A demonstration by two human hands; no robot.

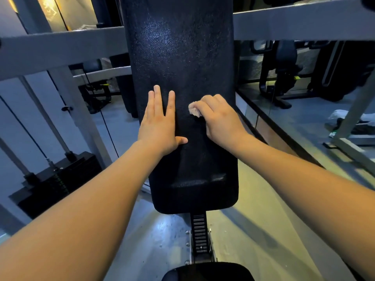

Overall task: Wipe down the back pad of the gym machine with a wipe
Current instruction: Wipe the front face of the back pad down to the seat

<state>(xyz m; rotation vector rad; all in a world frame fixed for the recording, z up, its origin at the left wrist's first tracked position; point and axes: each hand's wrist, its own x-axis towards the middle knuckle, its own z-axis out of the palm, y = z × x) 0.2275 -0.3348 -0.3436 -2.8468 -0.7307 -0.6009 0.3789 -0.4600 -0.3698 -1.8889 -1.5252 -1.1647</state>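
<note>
Where the black pad (178, 47) stands upright in the middle of the view, it takes up more room than anything else. Its grained skin shows a pale sheen near the top and a shallow moulded dip low down. Grey frame bars (60, 45) cross behind it on both sides. The floor (162, 230) below is pale and lit blue on the left, yellowish on the right. A black weight stack (56, 179) sits low on the left, with cables running up from it. Another dark machine (284, 72) stands well apart at the far right. Under the pad a toothed post (199, 232) runs down to the black seat (207, 272), which is cut off by the bottom edge.

Two bare forearms reach in from the lower corners. The left grip (160, 122), a bare hand, lies flat on the pad's left half. It is wide, with the fingers straight and pointing up and the thumb out to the right, and it holds nothing. The right grip (219, 118) is on the pad's right half at about the same height, knuckles up, fingers curled round the wipe (192, 109) and pressing it to the pad. The wipe is a small, pale, crumpled wad. Only its left end shows past the fingers, touching the pad between the two grips and apart from the left one.
</note>
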